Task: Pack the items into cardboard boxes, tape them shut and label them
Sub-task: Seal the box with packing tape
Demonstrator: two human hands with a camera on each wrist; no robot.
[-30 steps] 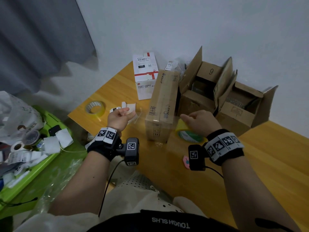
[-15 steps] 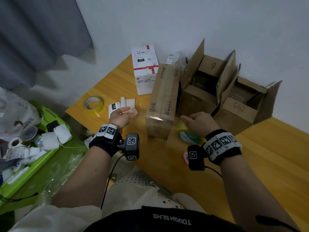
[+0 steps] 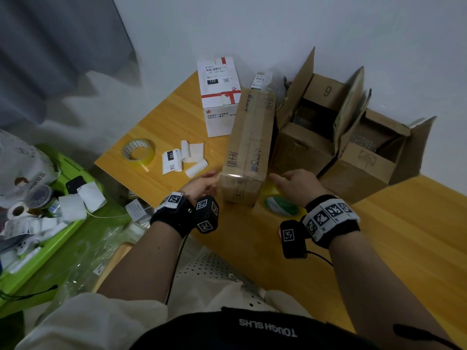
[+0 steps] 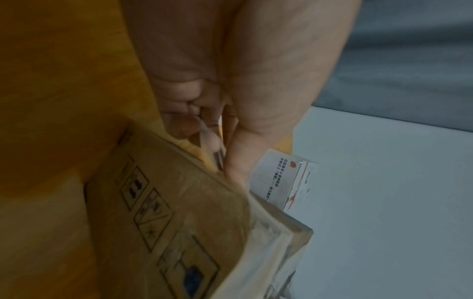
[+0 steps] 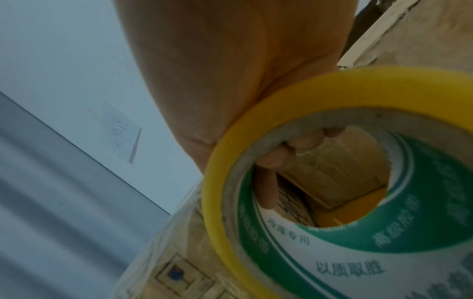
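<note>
Currently a tape strip is being wrapped over the near end of the closed cardboard box (image 3: 249, 147), which stands on the tabletop (image 3: 404, 236).

Left of the box: the left hand (image 3: 202, 184) is curled, with the clear tape end (image 4: 212, 141) pinched between thumb and fingers right at the box's near-left corner. Right of the box: the right hand (image 3: 298, 184) is clamped on the yellow tape roll (image 3: 280, 205), fingers hooked through its core.

To do it well, in my judgement:
- the strip should be kept taut between both hands
- the end should be pressed flat onto the left face before it is let go
- the strip should be centred on the seam, then smoothed toward the roll
- wrinkles or the tape folding onto itself are the likely faults

View differences:
- Left wrist view: the pinch on the film and the handling symbols printed on the box end are shown; the head view hides both.
- Head view: further left of the box lie loose labels (image 3: 182, 157) and a spare tape roll (image 3: 138, 152); to its right, two open boxes (image 3: 328, 137).
- Right wrist view: fingers (image 5: 294, 149) inside the core and film across the box end are seen only here.
</note>
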